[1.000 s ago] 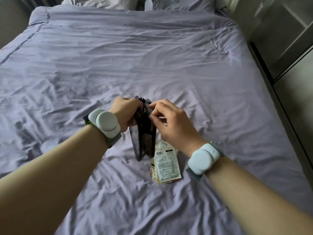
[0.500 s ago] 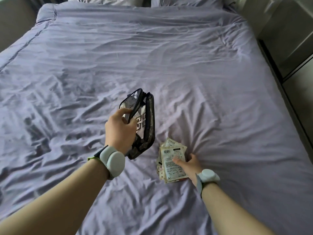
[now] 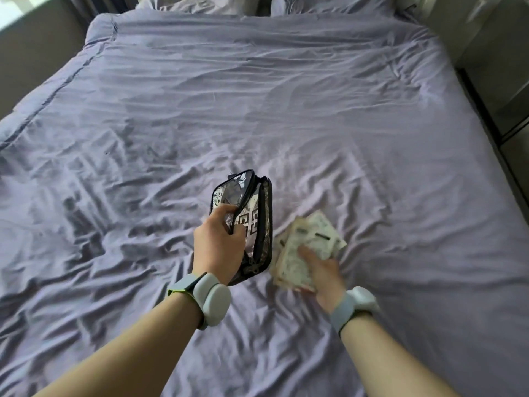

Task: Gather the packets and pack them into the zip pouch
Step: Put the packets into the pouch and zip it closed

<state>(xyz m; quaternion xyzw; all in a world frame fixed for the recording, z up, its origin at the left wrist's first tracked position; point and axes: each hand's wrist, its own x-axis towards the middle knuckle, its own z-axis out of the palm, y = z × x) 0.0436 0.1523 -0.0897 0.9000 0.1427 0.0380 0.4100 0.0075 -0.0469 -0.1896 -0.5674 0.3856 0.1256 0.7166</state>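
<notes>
A clear zip pouch [image 3: 252, 213] with dark trim and a black square pattern is held above the bed, its zipped mouth gaping open toward me. My left hand [image 3: 219, 247] grips its near flap, thumb over the zipper edge. Just right of the pouch, a fanned stack of pale printed packets [image 3: 306, 247] is lifted off the sheet, blurred by motion. My right hand [image 3: 322, 275] grips the stack from below and the near side, thumb on top. Both wrists wear pale grey bands.
A wrinkled lavender bed sheet [image 3: 257, 110] fills the view. Pillows [image 3: 206, 2] lie at the far end. A dark gap and grey cabinet fronts [image 3: 498, 81] run along the right side; a wall and window edge are at the far left.
My right hand left the pouch mouth, dropped to the packets on the sheet, closed on them and now lifts them. My left hand keeps the pouch, its mouth pulled wider.
</notes>
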